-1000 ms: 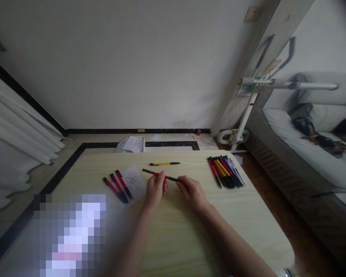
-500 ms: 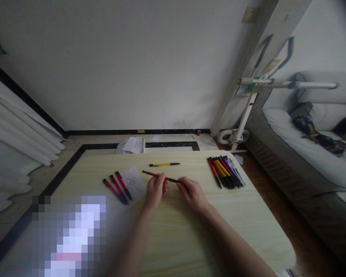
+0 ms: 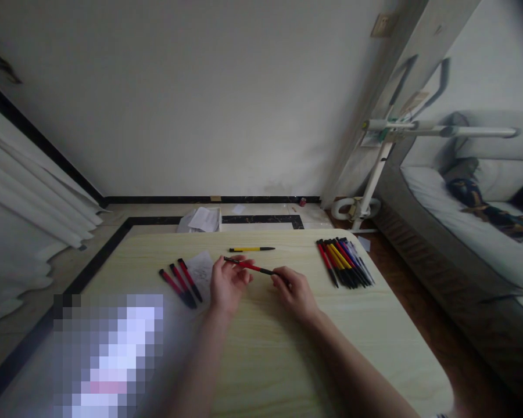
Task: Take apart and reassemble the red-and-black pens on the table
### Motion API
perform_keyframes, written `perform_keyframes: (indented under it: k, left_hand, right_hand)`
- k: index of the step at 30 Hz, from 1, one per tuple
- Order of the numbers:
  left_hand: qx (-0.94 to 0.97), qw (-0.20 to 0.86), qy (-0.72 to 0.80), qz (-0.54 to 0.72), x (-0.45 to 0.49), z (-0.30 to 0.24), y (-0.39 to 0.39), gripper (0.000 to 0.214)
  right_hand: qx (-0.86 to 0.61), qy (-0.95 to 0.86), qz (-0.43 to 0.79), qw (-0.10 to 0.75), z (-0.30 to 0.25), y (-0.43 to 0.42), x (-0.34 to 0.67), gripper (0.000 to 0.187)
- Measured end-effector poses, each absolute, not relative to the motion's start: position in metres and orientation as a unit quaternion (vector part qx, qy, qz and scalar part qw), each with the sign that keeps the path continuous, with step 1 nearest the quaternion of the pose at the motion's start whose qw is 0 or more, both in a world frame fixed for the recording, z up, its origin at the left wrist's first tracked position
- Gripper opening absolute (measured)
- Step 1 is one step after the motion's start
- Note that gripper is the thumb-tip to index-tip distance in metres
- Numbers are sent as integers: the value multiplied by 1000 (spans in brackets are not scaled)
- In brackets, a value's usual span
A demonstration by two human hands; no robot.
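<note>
A red pen with black ends [image 3: 255,267] slants above the table, pinched at its right end by my right hand [image 3: 297,295]. Under its left end is my left hand [image 3: 226,285], palm turned up and fingers apart; whether the fingers touch the pen I cannot tell. Behind the hands a yellow and black pen [image 3: 251,249] lies crosswise. To the left, three red and black pens [image 3: 183,281] lie side by side, partly over a white paper with drawn lines [image 3: 199,268].
On the right of the pale wooden table [image 3: 375,348] lies a bundle of red, yellow, blue and black pens [image 3: 344,264]. A blurred-out bright patch covers the lower left. Beyond the table are a box of papers [image 3: 204,218], a white exercise stand [image 3: 377,174] and a sofa [image 3: 422,220].
My left hand has loosened from the pen, its fingers spreading and the palm turning up. My right hand keeps its hold. The whole view has shifted slightly.
</note>
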State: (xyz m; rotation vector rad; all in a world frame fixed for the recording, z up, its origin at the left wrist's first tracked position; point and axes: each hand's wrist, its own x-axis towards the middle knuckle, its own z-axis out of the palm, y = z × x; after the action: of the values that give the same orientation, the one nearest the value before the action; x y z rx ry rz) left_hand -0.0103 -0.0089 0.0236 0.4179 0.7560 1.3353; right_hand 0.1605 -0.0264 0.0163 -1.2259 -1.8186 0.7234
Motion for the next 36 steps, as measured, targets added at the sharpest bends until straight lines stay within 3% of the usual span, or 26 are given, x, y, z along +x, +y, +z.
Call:
perform_keyframes:
  k: [8, 17, 28, 36]
  left_hand:
    - [122, 720, 283, 622, -9, 22, -11, 30]
    - [163, 701, 322, 616, -5, 20, -9, 38]
    - [407, 514, 510, 557, 8, 9, -14, 37]
    - [383, 501, 555, 543, 8, 10, -13, 40]
  right_hand:
    - [-483, -728, 268, 407, 18, -26, 162, 19]
    - [-480, -732, 278, 396, 14, -26, 158, 16]
    - [-486, -719, 287, 405, 13, -27, 158, 19]
    - [-498, -710, 289, 406, 7, -25, 157, 20]
